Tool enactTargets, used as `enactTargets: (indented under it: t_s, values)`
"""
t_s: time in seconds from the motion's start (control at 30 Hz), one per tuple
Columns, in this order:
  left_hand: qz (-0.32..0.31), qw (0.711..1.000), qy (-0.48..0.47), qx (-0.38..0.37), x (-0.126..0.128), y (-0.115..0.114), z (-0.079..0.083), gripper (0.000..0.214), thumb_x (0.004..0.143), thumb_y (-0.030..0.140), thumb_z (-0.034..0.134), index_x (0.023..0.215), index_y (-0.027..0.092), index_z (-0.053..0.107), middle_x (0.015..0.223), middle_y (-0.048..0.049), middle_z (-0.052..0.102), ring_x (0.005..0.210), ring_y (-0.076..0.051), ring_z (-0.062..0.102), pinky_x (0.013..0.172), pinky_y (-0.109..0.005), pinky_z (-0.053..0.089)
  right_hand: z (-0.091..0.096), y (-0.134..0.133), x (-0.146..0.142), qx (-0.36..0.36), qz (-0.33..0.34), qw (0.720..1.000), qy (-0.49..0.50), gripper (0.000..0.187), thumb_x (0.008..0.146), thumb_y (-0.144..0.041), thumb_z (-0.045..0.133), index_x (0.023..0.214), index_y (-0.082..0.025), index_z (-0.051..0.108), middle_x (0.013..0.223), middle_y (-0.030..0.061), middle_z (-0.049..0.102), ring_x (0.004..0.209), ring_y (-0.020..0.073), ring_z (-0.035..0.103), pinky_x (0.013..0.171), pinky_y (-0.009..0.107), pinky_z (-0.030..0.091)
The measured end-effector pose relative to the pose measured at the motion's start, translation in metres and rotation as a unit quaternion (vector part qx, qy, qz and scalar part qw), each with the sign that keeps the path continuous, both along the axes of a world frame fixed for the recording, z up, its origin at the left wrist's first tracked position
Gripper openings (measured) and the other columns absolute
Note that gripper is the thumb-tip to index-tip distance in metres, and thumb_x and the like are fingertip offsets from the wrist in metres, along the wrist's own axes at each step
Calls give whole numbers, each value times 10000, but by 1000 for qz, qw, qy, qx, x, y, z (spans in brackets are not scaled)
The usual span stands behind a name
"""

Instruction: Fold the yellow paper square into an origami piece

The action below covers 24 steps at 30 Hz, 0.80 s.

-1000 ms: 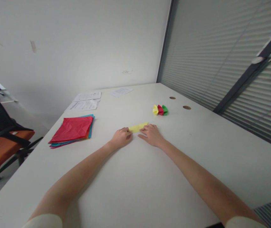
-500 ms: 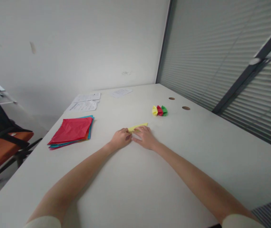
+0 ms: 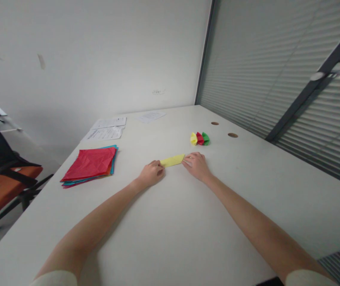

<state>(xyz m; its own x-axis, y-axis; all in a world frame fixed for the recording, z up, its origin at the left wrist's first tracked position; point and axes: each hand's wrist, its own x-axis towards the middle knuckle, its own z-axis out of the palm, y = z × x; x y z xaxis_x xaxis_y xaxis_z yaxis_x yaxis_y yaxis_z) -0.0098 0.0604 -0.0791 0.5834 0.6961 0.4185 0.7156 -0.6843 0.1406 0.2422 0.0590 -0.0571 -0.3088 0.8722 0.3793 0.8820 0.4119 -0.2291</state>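
A folded strip of yellow paper [image 3: 172,160] lies flat on the white table [image 3: 170,222]. My left hand [image 3: 152,173] rests curled at the strip's left end, fingertips pressing it down. My right hand [image 3: 197,165] lies at the strip's right end with its fingers bent onto the paper's edge. Both forearms stretch out across the table toward the strip.
A stack of coloured paper sheets, red on top [image 3: 90,164], lies to the left. Three small folded pieces, yellow, red and green [image 3: 200,138], sit behind the strip. Printed sheets [image 3: 106,128] lie at the far edge. Two cable holes [image 3: 232,135] are right. An orange chair [image 3: 2,182] stands left.
My right hand slid left along the yellow strip toward my left hand, then back right to the strip's far end. The left hand stayed at the left end.
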Motion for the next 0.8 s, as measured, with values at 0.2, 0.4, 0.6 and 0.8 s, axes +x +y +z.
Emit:
enactTargets:
  t_s: [0.2,0.4,0.6,0.8]
  values:
    - [-30,999,-21,-12,1,0,3,198,863,168,522,765,171,693,848,-79,623,825,-167,595,783,-294,501,0,-13,-35,20,120,992,-20,459,938,-524,434,1199,-221,658,1205,87,635,1157,264,436,972,410,313]
    - [-14,1000,-8,-22,3,1,5,201,857,163,519,728,158,673,785,-75,588,751,-162,559,723,-275,478,-8,-9,-27,-12,101,993,-67,479,922,-569,438,1126,-225,702,1120,98,661,1135,269,460,962,421,305]
    - [41,999,28,16,-2,4,6,209,835,161,527,683,162,671,749,-82,609,778,-197,579,850,-369,471,-6,-4,4,-15,68,995,-70,427,924,-539,466,1048,-233,736,1099,77,680,1117,268,465,937,407,316]
    - [52,993,-25,99,-2,-6,14,190,892,264,519,975,183,670,1024,-123,654,1026,-253,576,977,-466,418,-3,-10,-4,2,72,992,-101,482,916,-587,437,1025,-224,734,1088,90,676,1099,268,474,935,408,312]
